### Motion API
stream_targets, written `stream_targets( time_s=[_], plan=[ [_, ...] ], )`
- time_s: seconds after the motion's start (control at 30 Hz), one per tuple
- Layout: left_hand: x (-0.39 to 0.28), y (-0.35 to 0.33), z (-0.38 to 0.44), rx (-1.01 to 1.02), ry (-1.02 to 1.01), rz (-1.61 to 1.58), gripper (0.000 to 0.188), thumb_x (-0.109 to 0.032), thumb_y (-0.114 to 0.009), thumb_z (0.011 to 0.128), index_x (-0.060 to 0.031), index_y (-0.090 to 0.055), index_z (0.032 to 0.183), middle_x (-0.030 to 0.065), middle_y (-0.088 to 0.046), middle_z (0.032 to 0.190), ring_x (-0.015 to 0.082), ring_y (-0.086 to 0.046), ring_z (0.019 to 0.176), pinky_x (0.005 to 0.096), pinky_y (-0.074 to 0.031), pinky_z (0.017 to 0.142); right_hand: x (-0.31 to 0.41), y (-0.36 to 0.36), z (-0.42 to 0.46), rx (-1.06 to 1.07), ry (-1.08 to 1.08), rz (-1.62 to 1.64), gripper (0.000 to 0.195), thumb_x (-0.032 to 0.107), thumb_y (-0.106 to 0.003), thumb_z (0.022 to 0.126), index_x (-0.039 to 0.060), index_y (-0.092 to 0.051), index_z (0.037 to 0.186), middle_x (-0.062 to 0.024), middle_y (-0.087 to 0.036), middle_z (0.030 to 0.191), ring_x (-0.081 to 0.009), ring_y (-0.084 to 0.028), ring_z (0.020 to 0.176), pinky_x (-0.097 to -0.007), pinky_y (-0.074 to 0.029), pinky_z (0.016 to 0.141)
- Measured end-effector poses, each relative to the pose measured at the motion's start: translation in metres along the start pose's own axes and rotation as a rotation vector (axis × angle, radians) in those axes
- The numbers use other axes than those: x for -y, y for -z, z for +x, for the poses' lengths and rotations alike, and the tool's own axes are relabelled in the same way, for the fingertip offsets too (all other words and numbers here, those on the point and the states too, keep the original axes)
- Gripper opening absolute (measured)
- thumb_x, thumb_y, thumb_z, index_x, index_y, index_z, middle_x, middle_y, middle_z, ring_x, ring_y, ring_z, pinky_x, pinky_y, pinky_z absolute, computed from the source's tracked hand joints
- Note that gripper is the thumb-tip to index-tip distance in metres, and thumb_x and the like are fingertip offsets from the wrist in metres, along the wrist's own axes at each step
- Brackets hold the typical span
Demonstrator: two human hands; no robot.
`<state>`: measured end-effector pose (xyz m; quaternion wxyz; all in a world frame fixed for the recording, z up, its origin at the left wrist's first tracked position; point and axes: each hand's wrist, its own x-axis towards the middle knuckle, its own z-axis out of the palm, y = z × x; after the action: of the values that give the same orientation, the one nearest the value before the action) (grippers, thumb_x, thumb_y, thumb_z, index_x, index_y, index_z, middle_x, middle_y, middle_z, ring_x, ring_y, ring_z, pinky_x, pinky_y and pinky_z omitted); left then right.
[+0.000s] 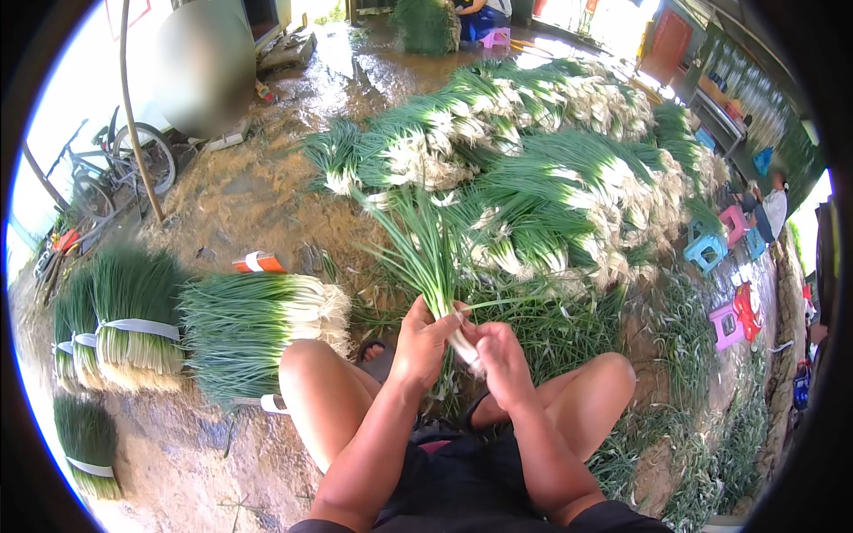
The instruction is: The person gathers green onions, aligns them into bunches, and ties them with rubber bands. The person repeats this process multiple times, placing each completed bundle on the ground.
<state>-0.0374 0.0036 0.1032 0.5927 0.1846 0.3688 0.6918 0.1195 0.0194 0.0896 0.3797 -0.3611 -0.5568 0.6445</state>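
A small bunch of green onions [433,273] is upright between my knees, leaves pointing away from me and white root ends towards me. My left hand [423,343] grips it around the lower stems. At the white ends, my right hand [500,360] has its fingers bent, pinching an outer leaf or stem that sticks out to the right. A neat stack of green onions [233,326] lies beside my left knee, roots facing right. Beyond my hands is a large heap of green onions [546,193].
Banded bundles [136,333] stand at the left, with another bundle [86,446] below. Stripped leaves [573,326] cover ground before me and at right. Plastic stools [705,252] and a seated person [773,206] are right; another person [481,16] sits far ahead. A bicycle [120,160] stands upper left.
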Motion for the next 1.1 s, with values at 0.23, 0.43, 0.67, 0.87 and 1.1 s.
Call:
stream_targets(
  time_s=[0.23, 0.43, 0.67, 0.87, 1.1],
  plan=[
    [0.013, 0.005, -0.016, 0.041, 0.087, -0.031, 0.037, 0.007, -0.054, 0.096, -0.0028, -0.051, 0.131, 0.0100, -0.064, 0.105, 0.0216, -0.068, 0.084, 0.0343, -0.059, 0.072, 0.016, -0.001, 0.028, 0.012, -0.114, 0.120, 0.045, 0.035, -0.061, 0.105, -0.0040, -0.054, 0.127, -0.0086, -0.063, 0.096, -0.0157, -0.060, 0.075, -0.0364, -0.055, 0.068],
    [0.023, 0.003, -0.020, -0.052, 0.079, -0.002, 0.013, -0.004, -0.060, 0.098, -0.0056, -0.056, 0.110, 0.0058, -0.066, 0.087, 0.0121, -0.057, 0.062, 0.0268, -0.047, 0.053, 0.014, 0.009, 0.049, -0.326, 0.130, -0.455, 0.038, 0.036, -0.057, 0.106, 0.0020, -0.062, 0.089, -0.0038, -0.056, 0.070, -0.0168, -0.053, 0.059, -0.0334, -0.043, 0.055],
    [0.027, 0.005, -0.022, -0.017, 0.114, -0.014, 0.007, -0.009, -0.059, 0.101, -0.0077, -0.055, 0.106, 0.0049, -0.066, 0.086, 0.0106, -0.056, 0.058, 0.0254, -0.043, 0.049, 0.043, 0.048, 0.062, -0.408, -0.201, 0.203, 0.049, 0.047, -0.057, 0.104, 0.0048, -0.055, 0.128, -0.0090, -0.066, 0.098, -0.0106, -0.061, 0.068, -0.0224, -0.039, 0.050],
    [0.028, -0.002, -0.024, 0.065, 0.151, -0.031, 0.009, -0.018, -0.056, 0.105, -0.0096, -0.054, 0.106, 0.0048, -0.064, 0.084, 0.0112, -0.053, 0.057, 0.0251, -0.040, 0.048, 0.032, 0.012, 0.068, -0.118, 0.003, -0.200, 0.022, 0.022, -0.067, 0.101, 0.0042, -0.060, 0.090, -0.0003, -0.060, 0.069, -0.0049, -0.048, 0.054, -0.0221, -0.038, 0.047],
    [0.019, 0.003, -0.025, 0.111, 0.221, -0.150, 0.029, -0.023, -0.050, 0.107, -0.0094, -0.053, 0.133, 0.0088, -0.063, 0.086, 0.0116, -0.046, 0.053, 0.0240, -0.037, 0.047, 0.020, 0.039, 0.082, -0.553, 0.216, 0.670, 0.016, 0.024, -0.061, 0.105, 0.0088, -0.059, 0.099, -0.0031, -0.066, 0.080, -0.0082, -0.057, 0.060, -0.0219, -0.041, 0.048]
  ],
)
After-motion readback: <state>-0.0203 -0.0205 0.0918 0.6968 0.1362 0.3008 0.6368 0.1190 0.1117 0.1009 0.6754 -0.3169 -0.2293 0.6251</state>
